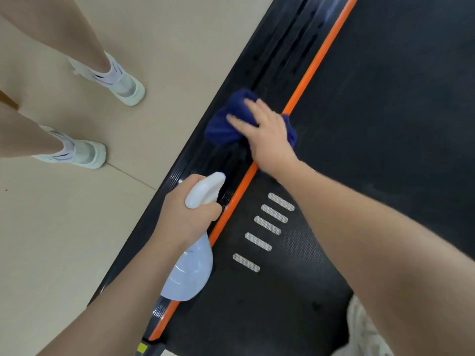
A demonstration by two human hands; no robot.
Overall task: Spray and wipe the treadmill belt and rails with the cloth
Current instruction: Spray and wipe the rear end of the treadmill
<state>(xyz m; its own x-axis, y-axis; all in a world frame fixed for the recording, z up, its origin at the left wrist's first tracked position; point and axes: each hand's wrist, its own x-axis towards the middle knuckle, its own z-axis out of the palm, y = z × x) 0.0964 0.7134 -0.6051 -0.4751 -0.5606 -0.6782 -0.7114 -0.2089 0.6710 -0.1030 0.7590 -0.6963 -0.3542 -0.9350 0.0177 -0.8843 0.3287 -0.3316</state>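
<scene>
Closest in, the left hand (189, 214) is wrapped around the neck of the spray bottle (191, 268), with the white nozzle (205, 190) pointing up the side rail (223, 181) toward the cloth. The bottle should stay low and aimed at the rail, so that any mist lands ahead of the wipe, not on the floor (77, 240). Beyond it, the right hand (267, 134) presses down on the bunched blue cloth (226, 124) with fingers spread flat over the top, carrying nothing else. The cloth sits on the ribbed rail, just beside the orange strip (308, 78), with one edge spilling over toward the belt (398, 124). Long, firm strokes along the ribs should lift the wet sheen best, probably working toward the unwiped stretch farther up the rail. Another person's legs in white shoes (84, 152) stand on the floor well apart.
</scene>
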